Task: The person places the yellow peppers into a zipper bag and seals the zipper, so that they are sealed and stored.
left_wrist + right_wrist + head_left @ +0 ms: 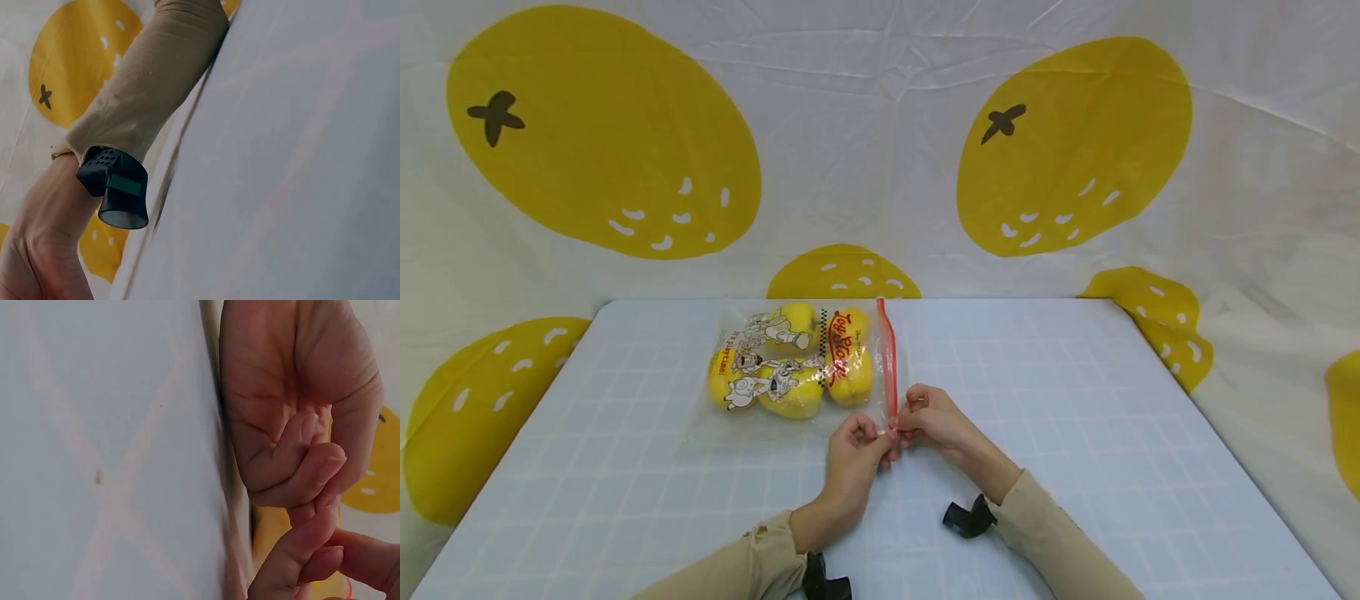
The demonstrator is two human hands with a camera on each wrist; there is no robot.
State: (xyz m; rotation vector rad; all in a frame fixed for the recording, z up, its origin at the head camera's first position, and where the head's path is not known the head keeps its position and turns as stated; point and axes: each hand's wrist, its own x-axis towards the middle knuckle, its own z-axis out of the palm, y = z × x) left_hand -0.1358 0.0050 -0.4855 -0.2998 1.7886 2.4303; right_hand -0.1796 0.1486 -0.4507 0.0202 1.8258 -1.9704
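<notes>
A clear zip bag (805, 425) with a red zip strip (886, 342) lies on the table, printed with cartoon figures and red lettering. Inside are several rounded yellow things (793, 400), perhaps fruit or peppers; their exact kind is hard to tell through the print. At the strip's near end, my left hand (853, 467) pinches the corner of the bag. Just right of it my right hand (943, 425) pinches the same end, fingers curled. Their fingertips meet in the right wrist view, where the strip is mostly hidden. The left wrist view shows mainly a sleeved forearm (137, 94).
Pale checked cloth covers the table (1112, 417). Behind it hangs a white curtain (850, 150) with large yellow fruit prints. A black wrist camera (968, 518) sits at the right cuff, another (826, 579) at the left cuff.
</notes>
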